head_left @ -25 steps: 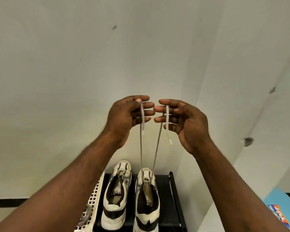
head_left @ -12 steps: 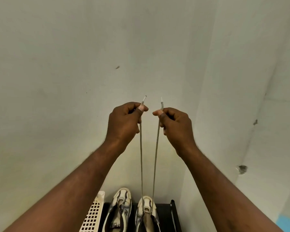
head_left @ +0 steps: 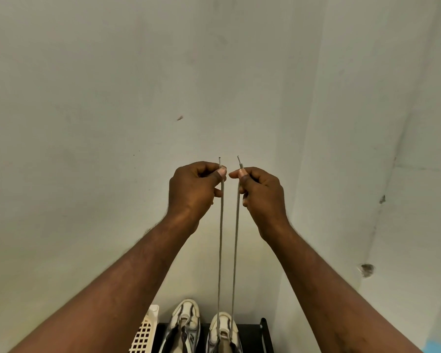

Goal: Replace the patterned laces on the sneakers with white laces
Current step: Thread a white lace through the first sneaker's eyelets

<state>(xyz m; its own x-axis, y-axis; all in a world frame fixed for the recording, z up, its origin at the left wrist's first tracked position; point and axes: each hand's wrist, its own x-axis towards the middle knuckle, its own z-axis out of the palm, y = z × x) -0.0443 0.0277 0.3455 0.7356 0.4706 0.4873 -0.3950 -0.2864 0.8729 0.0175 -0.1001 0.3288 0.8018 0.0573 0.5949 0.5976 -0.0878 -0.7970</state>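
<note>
Held both ends of 1 lace taut above the sneaker.
Pinched by curled fingers of left hand and right hand just below stiff ends; judged light, limp, slippery, best gripped there.

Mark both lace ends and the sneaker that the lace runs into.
Left lace end (head_left: 220,162), head view, its bare tip.
Right lace end (head_left: 240,163), head view, its bare tip.
Sneaker (head_left: 224,320), head view, toe cap.

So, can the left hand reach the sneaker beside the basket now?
Probably not yet: the left hand pinches a lace end high up. Once it lets go, nothing blocks the way down to that sneaker.
</note>
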